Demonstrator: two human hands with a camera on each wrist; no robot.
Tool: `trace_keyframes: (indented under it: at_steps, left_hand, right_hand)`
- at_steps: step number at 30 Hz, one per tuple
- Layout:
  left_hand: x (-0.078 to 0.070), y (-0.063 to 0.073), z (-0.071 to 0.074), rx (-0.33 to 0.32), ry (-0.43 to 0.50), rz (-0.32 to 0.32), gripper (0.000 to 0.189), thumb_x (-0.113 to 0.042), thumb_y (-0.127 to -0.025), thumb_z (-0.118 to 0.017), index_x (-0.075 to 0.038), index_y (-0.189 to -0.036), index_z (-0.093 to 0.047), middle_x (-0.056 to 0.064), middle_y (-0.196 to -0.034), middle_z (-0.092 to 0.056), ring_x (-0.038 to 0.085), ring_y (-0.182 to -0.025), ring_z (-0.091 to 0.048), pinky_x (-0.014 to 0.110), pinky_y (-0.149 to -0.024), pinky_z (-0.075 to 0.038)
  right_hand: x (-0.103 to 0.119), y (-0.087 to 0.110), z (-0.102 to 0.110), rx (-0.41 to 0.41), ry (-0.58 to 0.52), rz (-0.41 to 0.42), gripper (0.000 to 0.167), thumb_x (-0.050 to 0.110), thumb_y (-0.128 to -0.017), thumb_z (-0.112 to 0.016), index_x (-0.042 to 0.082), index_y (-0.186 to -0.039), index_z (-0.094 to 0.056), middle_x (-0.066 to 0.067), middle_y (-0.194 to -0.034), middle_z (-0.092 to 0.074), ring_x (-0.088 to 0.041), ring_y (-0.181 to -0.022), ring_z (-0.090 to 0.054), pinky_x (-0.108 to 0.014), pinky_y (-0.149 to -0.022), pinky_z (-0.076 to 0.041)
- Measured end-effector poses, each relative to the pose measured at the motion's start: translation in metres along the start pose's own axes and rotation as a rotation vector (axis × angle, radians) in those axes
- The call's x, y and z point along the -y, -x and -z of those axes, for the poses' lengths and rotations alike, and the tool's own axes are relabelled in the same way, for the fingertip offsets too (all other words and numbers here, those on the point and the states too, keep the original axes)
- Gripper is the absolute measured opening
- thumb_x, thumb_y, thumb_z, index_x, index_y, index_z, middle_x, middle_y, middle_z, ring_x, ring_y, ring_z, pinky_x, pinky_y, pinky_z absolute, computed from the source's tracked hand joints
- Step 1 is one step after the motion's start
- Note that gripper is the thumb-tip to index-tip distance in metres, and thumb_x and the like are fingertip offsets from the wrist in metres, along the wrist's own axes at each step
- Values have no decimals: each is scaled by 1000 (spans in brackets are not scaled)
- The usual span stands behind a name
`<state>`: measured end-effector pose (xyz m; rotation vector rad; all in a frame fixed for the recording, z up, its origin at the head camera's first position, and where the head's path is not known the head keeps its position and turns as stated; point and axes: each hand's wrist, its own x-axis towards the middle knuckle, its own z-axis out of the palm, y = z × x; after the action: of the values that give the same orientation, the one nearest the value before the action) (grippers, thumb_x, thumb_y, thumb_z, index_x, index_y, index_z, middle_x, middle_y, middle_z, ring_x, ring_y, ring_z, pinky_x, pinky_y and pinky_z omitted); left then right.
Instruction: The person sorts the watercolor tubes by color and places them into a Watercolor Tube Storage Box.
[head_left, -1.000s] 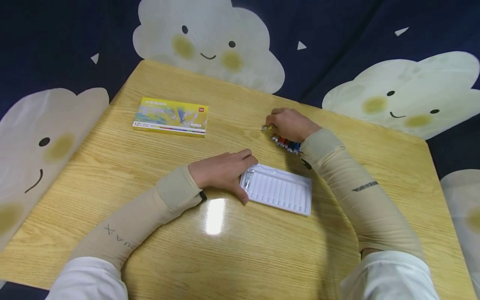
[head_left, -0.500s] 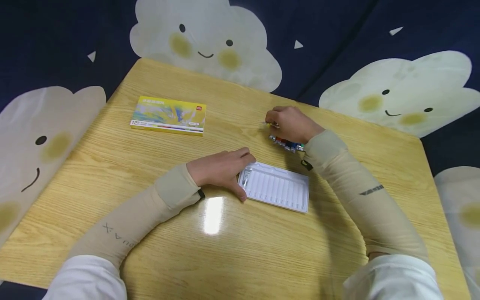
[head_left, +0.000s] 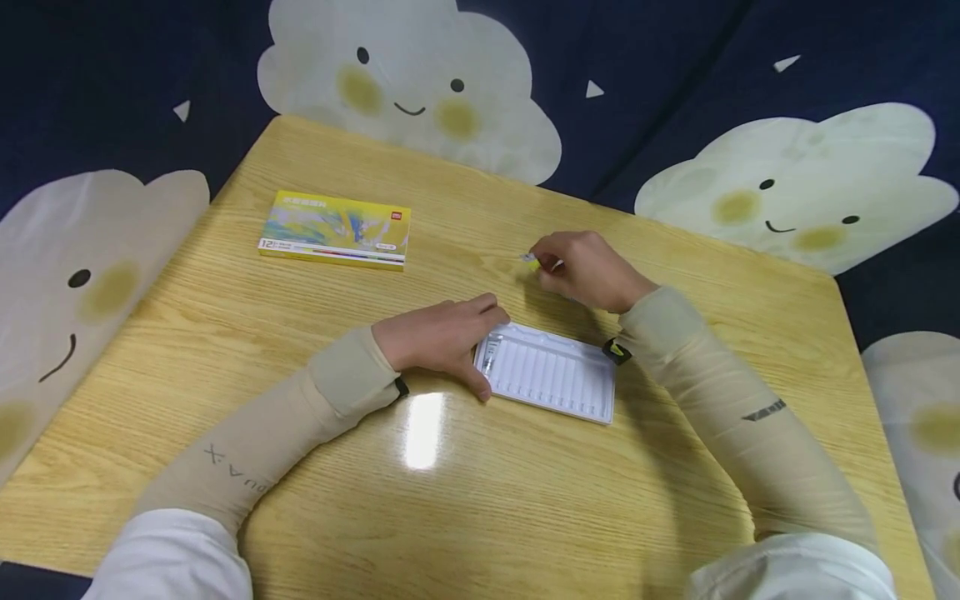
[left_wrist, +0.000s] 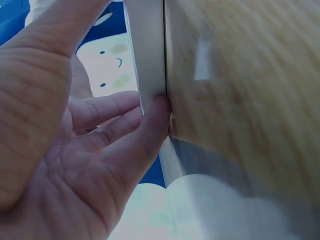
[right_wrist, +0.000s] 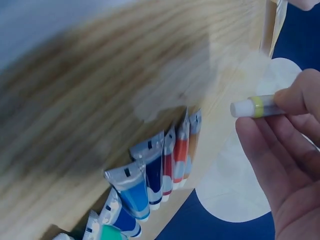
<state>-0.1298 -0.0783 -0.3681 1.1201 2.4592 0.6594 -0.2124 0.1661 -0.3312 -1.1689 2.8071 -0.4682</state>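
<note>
My left hand (head_left: 441, 340) grips the left end of a white plastic tray (head_left: 558, 337), its thumb at the near edge and fingers at the far edge. A row of narrow slots runs along the tray, and a paint tube (head_left: 491, 357) lies in the leftmost one. Above the table, beyond the tray, my right hand (head_left: 588, 271) pinches a small paint tube (right_wrist: 257, 106) with a white cap and a yellow band. Beneath that hand several paint tubes (right_wrist: 132, 189) in blue, red, brown and green lie side by side; the hand hides them in the head view.
A flat yellow paint box (head_left: 333, 231) lies at the back left of the wooden table (head_left: 360, 517). Dark blue cloth (head_left: 615, 42) with cloud prints surrounds the table's far and side edges.
My right hand has lifted the yellow-banded paint tube off the row and drawn a little nearer. The left hand keeps its place on the tray.
</note>
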Motion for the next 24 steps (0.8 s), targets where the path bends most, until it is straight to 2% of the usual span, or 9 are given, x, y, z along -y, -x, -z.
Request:
trace_keyframes:
  at_steps: [9,14,24]
  left_hand:
    - [-1,0,1,-1,-6,-2,90,-54,-69,-92,-9,-137,-54,4,-124,-53,17,-93,-57,37,-87,-53]
    - [-1,-1,0,9,-5,8,91,-55,-69,-91,-9,-138,-53,3,-125,-53,17,-94,-56,38,-87,-53]
    - [0,-1,0,4,5,-4,92,-55,-69,-91,-7,-138,-53,4,-125,-53,17,-97,-54,34,-86,-52]
  right_hand:
    - [8,11,-2,-17,-37,-65,28,10,-91,-70,3,-117,-73,-9,-96,-72,-20,-85,-66,-36,-77,-53]
    - [8,16,-7,-17,-22,-48,29,12,-91,-73,4,-119,-75,-8,-94,-71,-19,-82,-65,-34,-75,-53]
    - [8,20,-9,-5,-39,-12,20,18,-89,-82,7,-104,-75,-7,-92,-72,-19,-82,-67,-35,-74,-54]
